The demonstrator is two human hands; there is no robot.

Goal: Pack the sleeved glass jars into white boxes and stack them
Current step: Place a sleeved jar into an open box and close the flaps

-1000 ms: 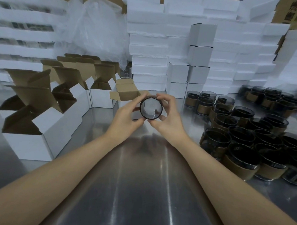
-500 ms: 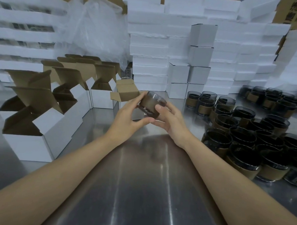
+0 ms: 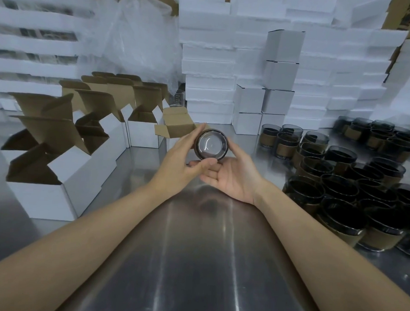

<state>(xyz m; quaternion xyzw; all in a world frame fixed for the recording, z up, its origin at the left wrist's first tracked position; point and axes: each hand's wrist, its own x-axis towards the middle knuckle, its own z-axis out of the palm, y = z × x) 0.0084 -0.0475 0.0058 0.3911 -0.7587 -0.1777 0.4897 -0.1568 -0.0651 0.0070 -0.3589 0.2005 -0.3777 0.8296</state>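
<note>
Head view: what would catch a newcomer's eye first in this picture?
The left hand and right hand hold one sleeved glass jar at the centre, its round end facing the camera. Many sleeved jars crowd the steel table on the right, and open white boxes stand on the left.

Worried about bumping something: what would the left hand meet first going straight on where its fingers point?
Probably the open white box just beyond the left hand; depth is unclear.

Bright, even light from above; long white glare streaks on the shiny metal table (image 3: 194,260) at the bottom middle; soft shadows; edges bend outward; far upper corners look blurry.
</note>
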